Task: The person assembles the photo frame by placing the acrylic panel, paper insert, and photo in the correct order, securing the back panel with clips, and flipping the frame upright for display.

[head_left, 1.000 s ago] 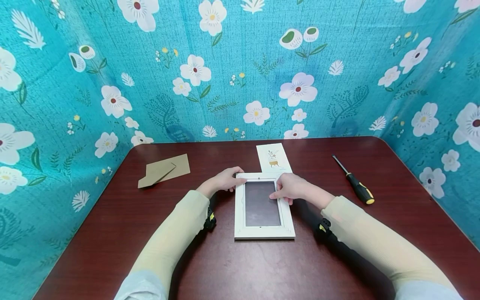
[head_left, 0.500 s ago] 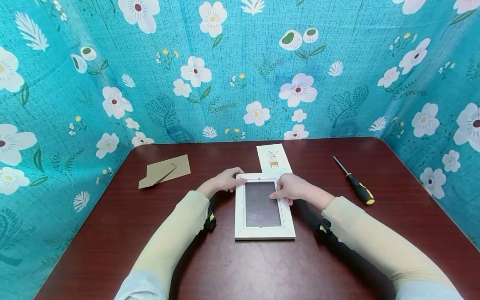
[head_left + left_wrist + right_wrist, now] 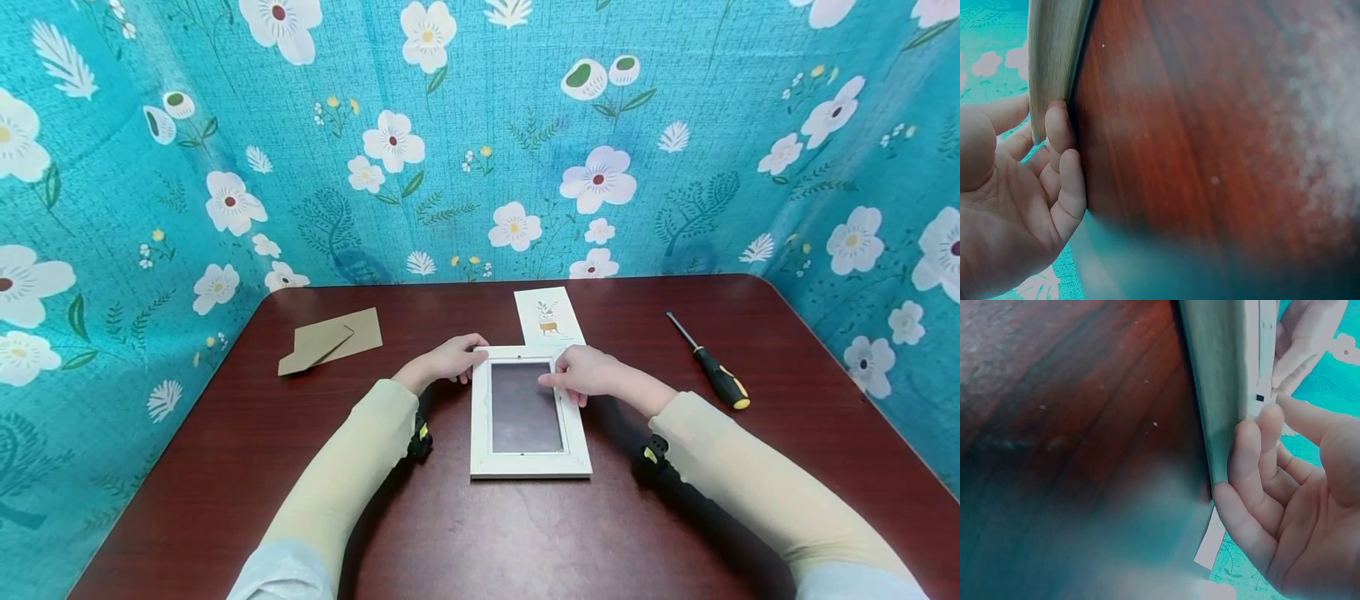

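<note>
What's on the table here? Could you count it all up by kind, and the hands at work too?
White frame: 1
Card with plant drawing: 1
Screwdriver: 1
Brown board with flap: 1
Hands: 2 (left hand, right hand)
Total: 6

Turquoise cloth (image 3: 487,75) hangs behind the table (image 3: 202,467) and along both sides, slight folds in it. Print: white flowers (image 3: 393,139) with dark red or yellow centres, a pale lilac flower (image 3: 597,180), feathery white leaves (image 3: 63,62), green sprigs. Table's dark red-brown, streaky wood grain up close, rounded far corners. Soft glare (image 3: 517,533) on the near middle of the top; I see paler streaks on the cloth, upper left.
</note>
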Available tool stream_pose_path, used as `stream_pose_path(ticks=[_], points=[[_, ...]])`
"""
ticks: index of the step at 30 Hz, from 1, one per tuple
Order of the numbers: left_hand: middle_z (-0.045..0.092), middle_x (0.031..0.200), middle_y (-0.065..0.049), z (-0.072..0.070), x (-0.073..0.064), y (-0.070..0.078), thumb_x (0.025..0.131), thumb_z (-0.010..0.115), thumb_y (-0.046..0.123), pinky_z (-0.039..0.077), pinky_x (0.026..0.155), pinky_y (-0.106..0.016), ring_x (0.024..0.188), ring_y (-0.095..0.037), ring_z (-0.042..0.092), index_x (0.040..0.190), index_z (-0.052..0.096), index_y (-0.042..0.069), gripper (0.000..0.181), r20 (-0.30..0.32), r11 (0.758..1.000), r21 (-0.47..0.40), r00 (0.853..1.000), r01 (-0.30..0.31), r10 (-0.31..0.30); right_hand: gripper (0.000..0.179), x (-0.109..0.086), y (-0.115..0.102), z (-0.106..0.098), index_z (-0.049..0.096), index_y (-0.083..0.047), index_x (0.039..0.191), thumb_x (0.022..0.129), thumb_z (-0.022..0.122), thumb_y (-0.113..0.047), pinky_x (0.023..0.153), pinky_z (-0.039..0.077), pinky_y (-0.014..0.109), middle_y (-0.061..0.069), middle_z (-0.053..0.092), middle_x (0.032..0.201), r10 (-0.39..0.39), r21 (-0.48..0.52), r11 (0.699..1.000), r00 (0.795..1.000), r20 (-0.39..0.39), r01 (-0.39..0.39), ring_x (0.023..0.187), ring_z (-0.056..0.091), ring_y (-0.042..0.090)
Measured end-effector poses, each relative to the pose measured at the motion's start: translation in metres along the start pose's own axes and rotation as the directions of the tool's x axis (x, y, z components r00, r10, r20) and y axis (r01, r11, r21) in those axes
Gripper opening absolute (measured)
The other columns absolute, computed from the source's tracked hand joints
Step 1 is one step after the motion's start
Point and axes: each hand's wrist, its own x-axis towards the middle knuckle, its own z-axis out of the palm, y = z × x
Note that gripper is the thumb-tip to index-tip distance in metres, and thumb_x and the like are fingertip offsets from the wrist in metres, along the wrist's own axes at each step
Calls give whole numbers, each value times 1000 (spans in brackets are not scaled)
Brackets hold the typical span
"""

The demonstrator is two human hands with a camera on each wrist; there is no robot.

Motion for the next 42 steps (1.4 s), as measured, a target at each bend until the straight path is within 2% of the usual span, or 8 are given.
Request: stream_pose_path(ticks=[6,12,18,26,29,33,39,42], points=[[53,69,-7,0,1,-1,104,47,24,42,54,-28,59,-19,54,128,53,10,29,4,1000,-2,1000,4,-4,39,0,2,-10,60,-8,67,96,61,-33,53,43,29,3,61,56,10,46,999,1000,-19,-9,50,62,19],[53,70,-7,0,1,0,104,47,24,41,54,-28,59,-19,54,129,53,10,29,-1,1000,-2,1000,8,-8,33,8,11,-20,64,-5,80,97,60,-33,57,46,31,6,63,64,48,40,998,991,-123,-44,56,63,21],[53,69,-7,0,-1,1,104,47,23,41,52,-27,58,-19,53,128,53,9,28,-2,1000,-2,1000,6,-6,31,19,29,-30,63,-2,96,97,59,-33,62,45,35,10,65,78,110,52,994,960,-258,-100,67,65,22],[53,70,-7,0,0,1,104,47,23,41,52,-27,58,-18,53,127,54,10,28,-3,1000,2,1000,1,-1,35,27,51,-41,58,0,105,96,58,-33,69,45,41,14,62,88,191,61,981,905,-379,-182,78,57,27],[53,70,-7,0,0,1,104,47,23,41,52,-27,58,-18,53,127,54,10,28,-1,1000,2,1000,0,0,37,32,57,-44,56,1,108,96,58,-33,74,45,45,18,61,96,232,68,972,886,-401,-224,84,55,32],[53,69,-7,0,1,2,104,46,22,41,52,-27,57,-18,53,127,53,9,28,-2,1000,4,1000,-1,1,37,39,65,-45,54,1,110,96,58,-33,78,44,48,20,60,100,278,76,959,871,-405,-271,89,55,34],[53,69,-7,0,1,0,104,47,23,41,52,-27,57,-19,53,126,54,9,27,-2,1000,5,1000,-7,7,39,46,65,-42,54,1,110,95,60,-34,80,43,50,20,60,103,322,82,945,859,-398,-316,92,55,35],[53,70,-7,0,2,-2,104,47,23,42,52,-28,58,-19,54,127,54,9,28,0,1000,6,1000,-10,10,45,49,61,-39,53,2,113,94,61,-38,82,43,50,22,57,109,322,73,945,862,-391,-320,95,54,35]])
